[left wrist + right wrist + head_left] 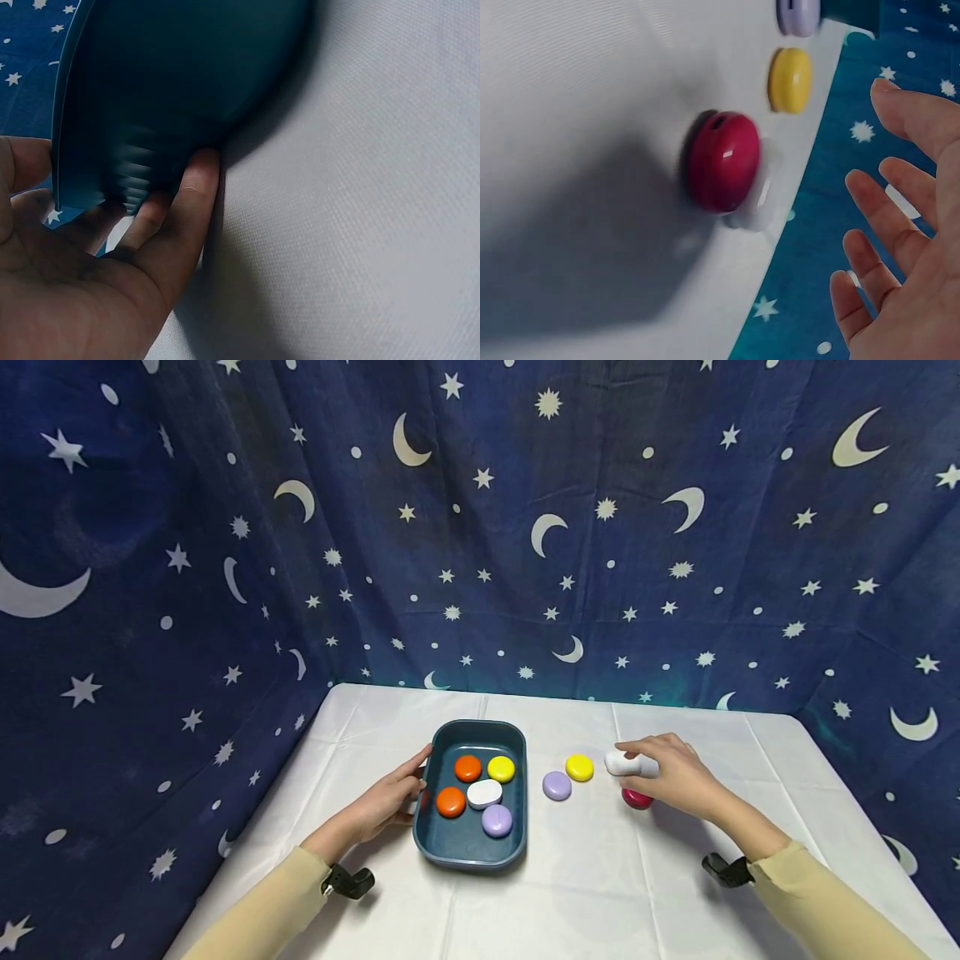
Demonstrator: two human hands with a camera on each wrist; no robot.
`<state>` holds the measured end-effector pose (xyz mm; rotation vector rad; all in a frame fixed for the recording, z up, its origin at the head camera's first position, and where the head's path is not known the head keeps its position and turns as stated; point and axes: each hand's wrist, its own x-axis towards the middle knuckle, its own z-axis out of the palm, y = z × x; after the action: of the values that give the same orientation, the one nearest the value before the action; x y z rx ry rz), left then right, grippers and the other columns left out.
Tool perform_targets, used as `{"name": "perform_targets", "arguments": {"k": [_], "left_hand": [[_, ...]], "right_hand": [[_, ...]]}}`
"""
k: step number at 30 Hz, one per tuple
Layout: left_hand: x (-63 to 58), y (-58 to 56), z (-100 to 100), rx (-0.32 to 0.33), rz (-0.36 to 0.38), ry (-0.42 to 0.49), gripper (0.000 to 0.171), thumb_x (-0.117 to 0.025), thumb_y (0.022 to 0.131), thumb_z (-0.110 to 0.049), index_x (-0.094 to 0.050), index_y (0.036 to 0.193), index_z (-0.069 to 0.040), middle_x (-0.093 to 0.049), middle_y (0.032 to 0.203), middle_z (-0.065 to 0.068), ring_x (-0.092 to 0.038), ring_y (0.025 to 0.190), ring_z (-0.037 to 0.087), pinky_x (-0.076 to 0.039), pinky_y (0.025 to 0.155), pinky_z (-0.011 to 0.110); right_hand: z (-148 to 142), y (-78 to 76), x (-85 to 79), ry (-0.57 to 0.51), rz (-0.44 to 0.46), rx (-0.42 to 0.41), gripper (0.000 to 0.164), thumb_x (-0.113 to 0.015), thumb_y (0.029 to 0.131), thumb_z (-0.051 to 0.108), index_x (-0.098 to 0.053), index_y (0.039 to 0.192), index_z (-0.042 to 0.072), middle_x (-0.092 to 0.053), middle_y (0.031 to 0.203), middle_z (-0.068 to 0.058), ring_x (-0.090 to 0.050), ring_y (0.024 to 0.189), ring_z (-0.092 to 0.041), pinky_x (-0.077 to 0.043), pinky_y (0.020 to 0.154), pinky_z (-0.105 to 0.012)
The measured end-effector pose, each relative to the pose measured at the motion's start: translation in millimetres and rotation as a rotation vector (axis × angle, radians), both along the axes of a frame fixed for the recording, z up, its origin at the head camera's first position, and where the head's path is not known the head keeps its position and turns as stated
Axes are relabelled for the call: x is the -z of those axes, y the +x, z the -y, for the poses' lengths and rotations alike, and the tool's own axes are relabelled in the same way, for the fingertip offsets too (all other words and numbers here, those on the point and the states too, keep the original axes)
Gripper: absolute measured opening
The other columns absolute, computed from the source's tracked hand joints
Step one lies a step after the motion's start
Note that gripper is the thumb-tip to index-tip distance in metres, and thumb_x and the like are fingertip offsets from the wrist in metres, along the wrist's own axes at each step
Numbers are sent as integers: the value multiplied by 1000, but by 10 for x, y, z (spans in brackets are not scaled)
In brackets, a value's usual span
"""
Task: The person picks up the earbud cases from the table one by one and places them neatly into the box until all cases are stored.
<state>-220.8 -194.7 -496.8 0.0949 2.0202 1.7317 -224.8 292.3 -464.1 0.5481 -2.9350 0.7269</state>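
My left hand point(386, 802) is at the left side of a dark teal tray point(470, 862), its fingers touching the outer wall. In the left wrist view, fingertips point(199, 169) rest against the tray wall point(187, 67), low near the tablecloth. My right hand point(675, 777) hovers over a glossy red round piece point(637, 798) and a white rounded piece point(621, 764), partly covering both. In the right wrist view, its fingers point(889, 217) are spread and loosely bent, apart from the red piece point(724, 161), which has a small dark slot in its edge.
Inside the tray lie orange discs point(451, 802), a yellow disc point(501, 768), a white oval piece point(484, 793) and a lilac disc point(497, 820). Between tray and right hand are another lilac disc point(557, 785) and yellow disc point(579, 767). Starry blue drapes point(510, 527) surround the white-covered table point(540, 902).
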Motion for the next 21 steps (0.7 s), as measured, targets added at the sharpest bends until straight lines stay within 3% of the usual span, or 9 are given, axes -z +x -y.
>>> {"name": "perform_targets", "arguments": {"k": [8,21], "left_hand": [[-8,5,4,7,4,10,68,-48,102,-18,-27,163,-38,-23,166,18,-46,125,38,-53,80,45],[-3,14,1,10,1,21,67,-46,102,-18,-26,163,-37,-24,166,18,-45,131,40,-53,81,46]], "right_hand": [[-176,94,150,19,-8,18,57,-85,82,30,-68,134,15,-70,113,-3,-47,119,-36,-33,91,-56],[-286,200,247,-8,43,89,55,-88,78,36,-71,126,14,-69,115,-6,-47,117,-36,-33,89,-54]]}}
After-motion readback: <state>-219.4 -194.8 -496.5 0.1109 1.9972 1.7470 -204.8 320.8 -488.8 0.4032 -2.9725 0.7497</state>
